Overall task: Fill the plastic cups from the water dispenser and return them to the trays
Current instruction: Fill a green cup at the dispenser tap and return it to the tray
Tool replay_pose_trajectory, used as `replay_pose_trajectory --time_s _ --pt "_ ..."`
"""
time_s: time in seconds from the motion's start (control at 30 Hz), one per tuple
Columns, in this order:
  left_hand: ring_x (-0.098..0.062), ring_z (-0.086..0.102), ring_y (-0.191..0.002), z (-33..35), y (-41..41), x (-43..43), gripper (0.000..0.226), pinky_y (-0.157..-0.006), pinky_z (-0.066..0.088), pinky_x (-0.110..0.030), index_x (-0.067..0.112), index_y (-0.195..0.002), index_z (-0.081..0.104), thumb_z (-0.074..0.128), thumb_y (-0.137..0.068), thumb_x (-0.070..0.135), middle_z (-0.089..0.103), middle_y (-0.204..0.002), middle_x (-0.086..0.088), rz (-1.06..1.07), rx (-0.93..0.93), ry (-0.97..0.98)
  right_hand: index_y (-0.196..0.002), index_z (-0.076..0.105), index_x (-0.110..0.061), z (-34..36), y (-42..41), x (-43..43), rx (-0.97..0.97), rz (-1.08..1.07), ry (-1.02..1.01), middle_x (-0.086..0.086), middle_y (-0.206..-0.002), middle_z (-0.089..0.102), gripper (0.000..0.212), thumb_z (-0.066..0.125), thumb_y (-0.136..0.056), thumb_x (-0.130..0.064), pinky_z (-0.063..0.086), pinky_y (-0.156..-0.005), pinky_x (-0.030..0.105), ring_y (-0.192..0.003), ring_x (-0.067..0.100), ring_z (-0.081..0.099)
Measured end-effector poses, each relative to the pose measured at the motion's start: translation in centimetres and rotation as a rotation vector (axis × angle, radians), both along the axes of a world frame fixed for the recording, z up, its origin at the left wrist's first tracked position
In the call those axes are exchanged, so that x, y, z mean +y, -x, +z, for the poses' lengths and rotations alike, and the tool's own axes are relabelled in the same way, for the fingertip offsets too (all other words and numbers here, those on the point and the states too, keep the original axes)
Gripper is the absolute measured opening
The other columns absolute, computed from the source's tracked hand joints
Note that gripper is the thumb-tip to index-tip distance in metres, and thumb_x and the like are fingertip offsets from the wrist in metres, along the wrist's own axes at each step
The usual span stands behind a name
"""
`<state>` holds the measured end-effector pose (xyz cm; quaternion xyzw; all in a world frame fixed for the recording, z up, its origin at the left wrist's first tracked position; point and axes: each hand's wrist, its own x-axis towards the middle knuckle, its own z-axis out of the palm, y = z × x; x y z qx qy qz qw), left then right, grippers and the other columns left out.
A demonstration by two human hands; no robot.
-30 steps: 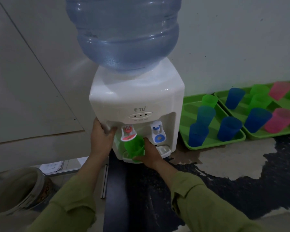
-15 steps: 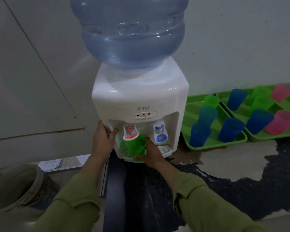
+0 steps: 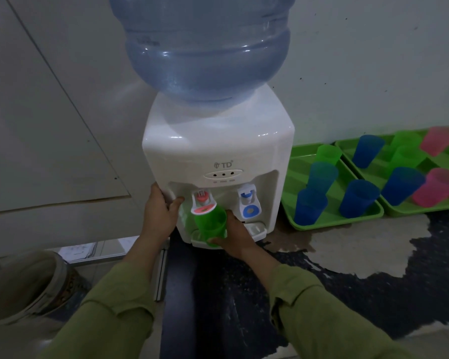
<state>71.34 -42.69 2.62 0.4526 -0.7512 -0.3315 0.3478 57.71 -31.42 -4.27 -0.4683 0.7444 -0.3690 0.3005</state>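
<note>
The dispenser (image 3: 218, 146) stands on the worktop (image 3: 347, 250) against the wall with the bottle (image 3: 205, 47) upended on top. My right fingers (image 3: 230, 216) hold a cup (image 3: 210, 224) under its left tap (image 3: 203, 200), above the drip tray (image 3: 257, 228), and my left fingers (image 3: 157, 193) grip its left front corner. To its right lie the near tray (image 3: 332, 224), just beside it, and the far tray (image 3: 425, 207) right against that one, each with cups (image 3: 358, 198) standing in it; a bucket (image 3: 24, 286) sits to the left, nearer me.

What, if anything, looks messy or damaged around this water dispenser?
The counter does. A big pale, ragged patch breaks its dark surface in front of the trays, with a brownish stain beside the dispenser base. Whether that is wear or wetness, I cannot tell.
</note>
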Motion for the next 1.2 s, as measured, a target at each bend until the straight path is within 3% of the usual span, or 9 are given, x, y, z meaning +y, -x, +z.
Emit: replay_pose_trajectory --time_s 0.17,0.33,0.47,0.67,0.8,0.93,1.03,1.2 --pt "-0.023 0.056 -0.09 -0.16 0.02 -0.11 0.042 -0.074 0.041 -0.029 0.003 -0.119 0.041 0.064 -0.085 0.011 0.059 -0.104 -0.011 -0.001 0.007 -0.005 -0.135 0.032 -0.008 0.05 -0.11 0.02 0.012 -0.016 0.029 0.008 -0.139 0.044 0.074 0.076 -0.076 -0.02 0.032 -0.107 0.027 -0.128 0.022 0.043" --pt "-0.027 0.059 -0.09 -0.34 0.0 -0.33 0.04 -0.074 0.044 -0.03 0.004 -0.116 0.04 0.064 -0.085 0.011 0.059 -0.102 -0.011 -0.005 0.02 -0.024 -0.135 0.034 -0.009 0.0 -0.05 0.11 -0.012 -0.025 0.031 0.006 -0.136 0.046 0.073 0.076 -0.076 -0.018 0.034 -0.104 0.026 -0.126 0.022 0.045" --pt "-0.028 0.059 -0.093 -0.47 -0.1 -0.55 0.042 -0.079 0.049 -0.035 0.005 -0.117 0.04 0.065 -0.085 0.012 0.06 -0.107 -0.014 -0.006 0.016 -0.019 -0.133 0.037 -0.01 0.02 0.09 0.06 -0.009 -0.001 -0.001 0.012 -0.129 0.053 0.069 0.074 -0.077 -0.023 0.043 -0.098 0.034 -0.117 0.027 0.052" --pt "-0.024 0.058 -0.093 -0.44 0.05 -0.49 0.044 -0.078 0.046 -0.032 0.005 -0.12 0.04 0.065 -0.085 0.011 0.059 -0.108 -0.011 -0.002 0.028 -0.026 -0.134 0.034 -0.007 0.34 -0.12 0.16 0.004 -0.02 0.037 0.008 -0.136 0.046 0.072 0.076 -0.076 -0.019 0.034 -0.104 0.026 -0.125 0.022 0.045" --pt "-0.024 0.058 -0.093 -0.59 -0.01 -0.52 0.043 -0.08 0.049 -0.035 0.006 -0.119 0.04 0.065 -0.084 0.011 0.059 -0.107 -0.01 -0.004 0.044 -0.034 -0.132 0.036 -0.009 0.28 0.01 0.12 0.001 -0.008 -0.007 0.011 -0.129 0.052 0.068 0.074 -0.077 -0.024 0.041 -0.098 0.03 -0.118 0.025 0.051" --pt "-0.023 0.057 -0.09 -0.49 0.08 -0.42 0.043 -0.078 0.046 -0.031 0.005 -0.118 0.04 0.065 -0.085 0.01 0.058 -0.103 -0.007 0.006 0.047 -0.042 -0.131 0.034 -0.005 0.46 -0.17 0.28 -0.029 -0.028 0.024 0.005 -0.134 0.045 0.067 0.074 -0.078 -0.016 0.032 -0.097 0.016 -0.124 0.018 0.042" --pt "-0.022 0.055 -0.086 -0.3 0.26 -0.18 0.042 -0.074 0.043 -0.029 0.002 -0.118 0.04 0.065 -0.085 0.009 0.056 -0.098 -0.005 0.013 0.042 -0.042 -0.133 0.034 -0.007 0.38 -0.1 0.27 0.002 -0.01 0.02 0.007 -0.135 0.046 0.07 0.075 -0.077 -0.02 0.035 -0.103 0.026 -0.126 0.021 0.044" --pt "-0.023 0.055 -0.088 -0.21 0.24 -0.29 0.04 -0.075 0.044 -0.032 0.003 -0.116 0.04 0.065 -0.085 0.009 0.056 -0.101 -0.008 0.019 0.036 -0.048 -0.134 0.033 -0.008 0.42 -0.15 0.22 0.002 -0.016 0.023 0.006 -0.135 0.046 0.072 0.076 -0.077 -0.02 0.034 -0.104 0.027 -0.125 0.021 0.044"
